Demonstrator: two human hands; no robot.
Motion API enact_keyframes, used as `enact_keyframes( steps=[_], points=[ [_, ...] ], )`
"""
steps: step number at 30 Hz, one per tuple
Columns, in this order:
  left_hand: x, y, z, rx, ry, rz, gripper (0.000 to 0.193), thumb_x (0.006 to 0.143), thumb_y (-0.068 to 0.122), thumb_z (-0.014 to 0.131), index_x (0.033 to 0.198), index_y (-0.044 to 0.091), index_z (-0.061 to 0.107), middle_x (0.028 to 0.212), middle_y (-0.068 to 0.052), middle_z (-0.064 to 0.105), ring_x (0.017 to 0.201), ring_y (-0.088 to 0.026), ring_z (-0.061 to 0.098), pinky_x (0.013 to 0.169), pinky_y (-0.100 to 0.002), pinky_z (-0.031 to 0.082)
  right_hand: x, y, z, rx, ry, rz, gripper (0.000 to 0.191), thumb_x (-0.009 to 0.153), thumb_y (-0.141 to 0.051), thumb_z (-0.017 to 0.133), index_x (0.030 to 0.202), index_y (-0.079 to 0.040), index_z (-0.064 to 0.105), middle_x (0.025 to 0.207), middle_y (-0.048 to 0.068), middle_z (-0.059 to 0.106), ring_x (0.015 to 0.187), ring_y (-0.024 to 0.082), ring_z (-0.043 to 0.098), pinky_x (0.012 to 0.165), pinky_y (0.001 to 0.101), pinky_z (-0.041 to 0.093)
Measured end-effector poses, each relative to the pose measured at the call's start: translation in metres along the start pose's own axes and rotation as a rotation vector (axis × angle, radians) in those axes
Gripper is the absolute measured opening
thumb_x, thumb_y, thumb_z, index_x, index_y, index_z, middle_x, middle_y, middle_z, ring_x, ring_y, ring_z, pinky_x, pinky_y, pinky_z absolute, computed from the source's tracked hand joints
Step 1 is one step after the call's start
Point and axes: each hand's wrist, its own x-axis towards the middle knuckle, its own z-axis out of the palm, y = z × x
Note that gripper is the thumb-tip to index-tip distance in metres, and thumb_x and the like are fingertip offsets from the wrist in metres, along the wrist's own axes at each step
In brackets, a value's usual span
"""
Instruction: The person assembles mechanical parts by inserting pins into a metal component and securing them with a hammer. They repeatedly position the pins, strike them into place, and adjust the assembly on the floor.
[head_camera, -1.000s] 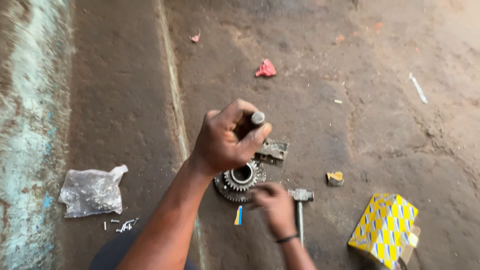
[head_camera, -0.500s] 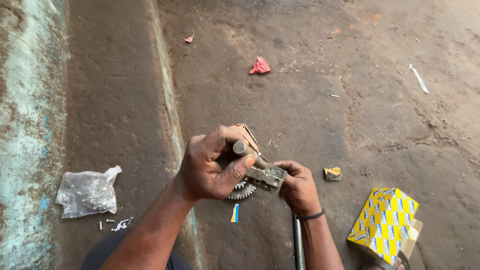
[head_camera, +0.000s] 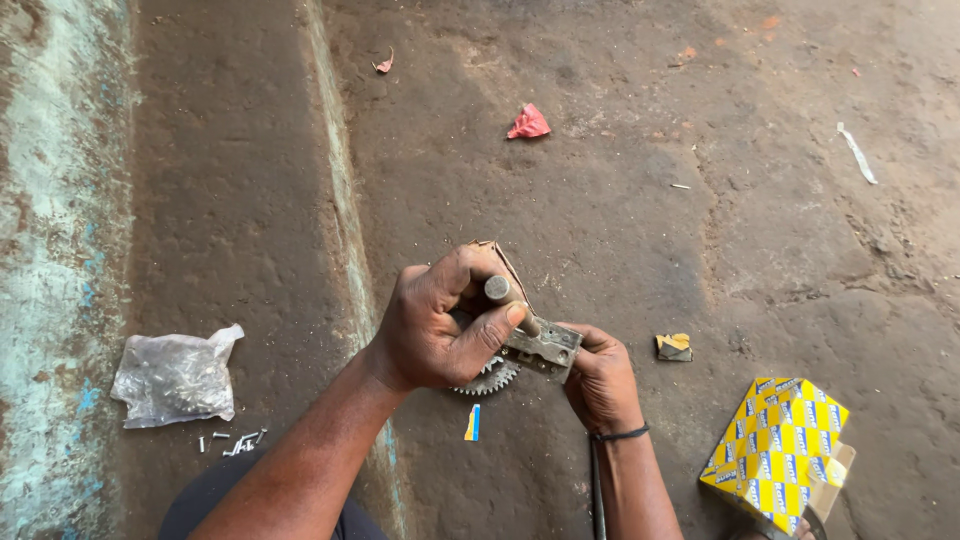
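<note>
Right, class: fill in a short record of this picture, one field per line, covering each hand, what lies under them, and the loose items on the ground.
left hand: grips a short metal rod between thumb and fingers
right hand: holds a flat metal bracket from below
under the hands: toothed gear, partly hidden
ground: dark, packed dirt
left side: clear plastic bag, small screws beside it
right side: yellow patterned box
farther off: red scrap
</note>
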Motion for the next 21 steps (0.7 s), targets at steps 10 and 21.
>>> enact_keyframes(
  steps=[10,21],
  points=[
    [-0.003,-0.008,-0.003,0.190,0.016,-0.032,0.017,0.099,0.005,0.071,0.102,0.005,0.054,0.079,0.000,0.065,0.070,-0.001,0.066,0.057,-0.021,0.053,0.001,0.001,-0.008,0.112,-0.111,-0.054,0.027,0.096,0.008,0.064,0.122,0.015,0.068,0.097,0.020,0.076,0.081,0.024,0.075,0.072,0.0345,0.060],
    [-0.004,-0.025,0.001,0.433,0.058,-0.058,0.021,0.096,0.013,0.075,0.099,0.007,0.055,0.074,-0.004,0.067,0.064,-0.009,0.071,0.055,-0.027,0.054,0.007,0.007,0.036,-0.113,0.212,0.161,0.038,0.095,-0.008,0.061,0.130,0.006,0.062,0.106,0.012,0.071,0.089,0.022,0.071,0.081,0.0395,0.061]
  ],
)
